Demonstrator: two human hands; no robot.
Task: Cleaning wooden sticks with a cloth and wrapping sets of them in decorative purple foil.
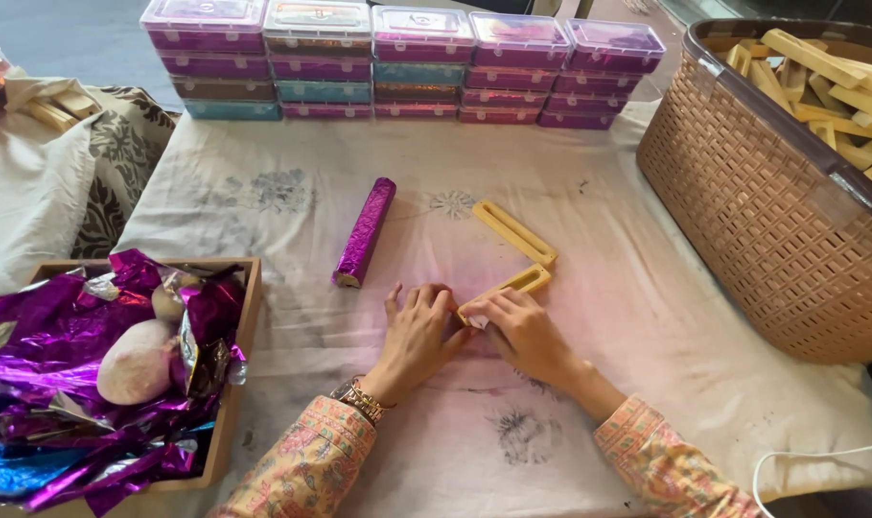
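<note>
Grip: both hands (pixel 474 331) pinch one slotted wooden piece (pixel 508 288); second piece (pixel 514 231), one foil-wrapped stick (pixel 364 231) nearby.

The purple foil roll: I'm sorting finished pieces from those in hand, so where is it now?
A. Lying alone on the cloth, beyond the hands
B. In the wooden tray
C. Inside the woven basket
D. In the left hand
A: the purple foil roll lies on the cloth, apart from the left hand and right hand, which meet at a yellow slotted piece.
</note>
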